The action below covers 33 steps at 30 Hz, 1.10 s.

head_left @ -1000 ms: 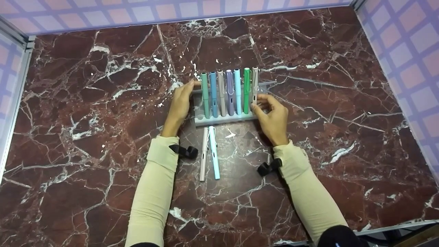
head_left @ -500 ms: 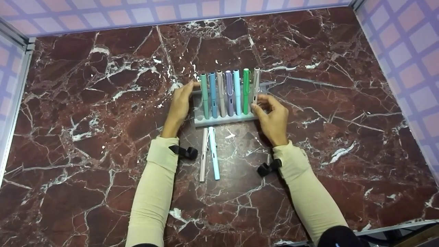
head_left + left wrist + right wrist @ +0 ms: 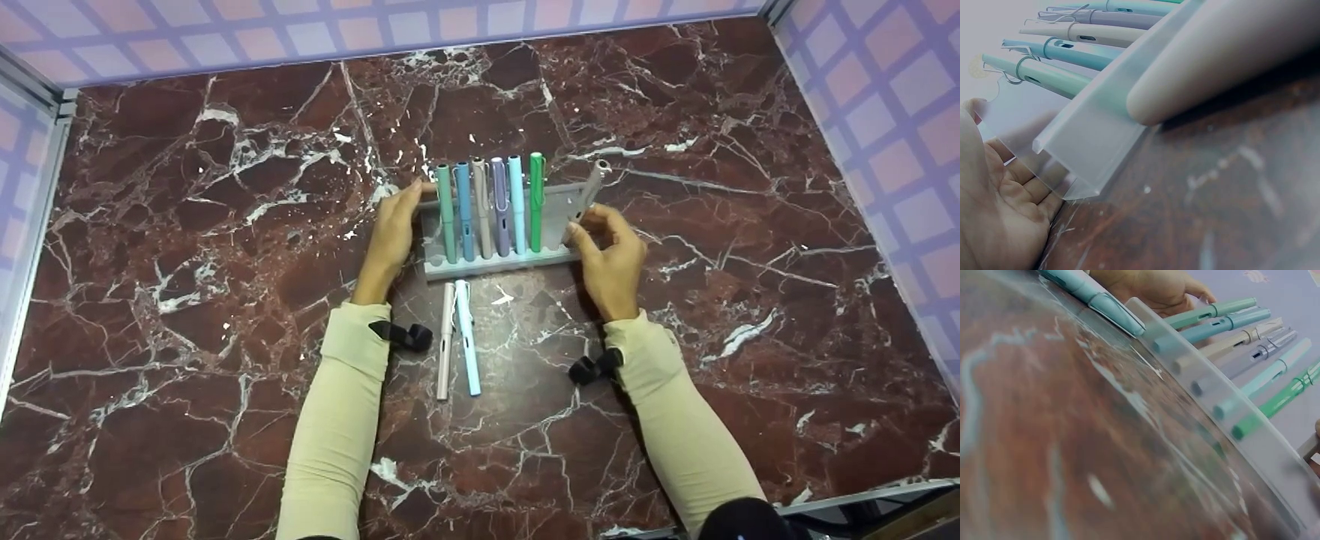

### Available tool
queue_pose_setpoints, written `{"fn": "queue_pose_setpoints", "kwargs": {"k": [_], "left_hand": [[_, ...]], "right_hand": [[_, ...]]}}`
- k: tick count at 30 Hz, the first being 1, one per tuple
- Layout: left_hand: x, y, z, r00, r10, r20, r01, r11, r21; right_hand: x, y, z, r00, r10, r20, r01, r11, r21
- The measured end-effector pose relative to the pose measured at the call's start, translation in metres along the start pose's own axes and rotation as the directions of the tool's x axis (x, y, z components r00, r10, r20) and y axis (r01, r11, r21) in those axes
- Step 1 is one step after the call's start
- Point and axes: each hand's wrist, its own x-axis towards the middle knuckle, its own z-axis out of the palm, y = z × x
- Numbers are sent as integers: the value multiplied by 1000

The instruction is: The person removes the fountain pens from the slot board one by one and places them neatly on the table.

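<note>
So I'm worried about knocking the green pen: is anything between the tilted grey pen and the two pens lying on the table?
Yes: the rack's front lip lies between the grey pen, pinched by the right hand, and the loose pens.

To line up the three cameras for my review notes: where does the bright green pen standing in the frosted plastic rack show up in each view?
Head: bright green pen stands rightmost of the six in the frosted plastic rack, centre frame.
Left wrist: only a green sliver at the top edge, possibly it; cannot confirm.
Right wrist: lowest pen in the fan, right edge.
Shared landmark: the mint-green pen at the row's other end, beside the left hand.
</note>
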Motion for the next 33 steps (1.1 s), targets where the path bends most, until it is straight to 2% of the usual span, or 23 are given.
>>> {"fn": "queue_pose_setpoints", "kwargs": {"k": [5, 12, 18, 22, 24, 29, 33], "left_hand": [[-1, 1, 0, 1000, -12, 6, 12, 1000, -9], [0, 1, 0, 1000, 17, 21, -17, 1000, -20], [1, 1, 0, 999, 36, 5, -36, 999, 4], [1, 1, 0, 999, 45, 0, -45, 999, 18], [0, 1, 0, 999, 43, 6, -43, 999, 3], [0, 1, 0, 999, 38, 10, -38, 999, -13], [0, 0, 0, 1000, 30, 7, -30, 999, -13]], "right_hand": [[2, 4, -12, 999, 10, -47, -10, 1000, 8], [8, 12, -37, 997, 41, -60, -40, 999, 10], [14, 19, -58, 989, 79, -121, -79, 997, 5], [16, 16, -60, 989, 78, -122, -85, 995, -46], [14, 6, -59, 990, 81, -112, -87, 995, -55], [9, -15, -57, 990, 90, -107, -94, 995, -35], [6, -12, -59, 990, 97, -105, -98, 995, 1]]}}
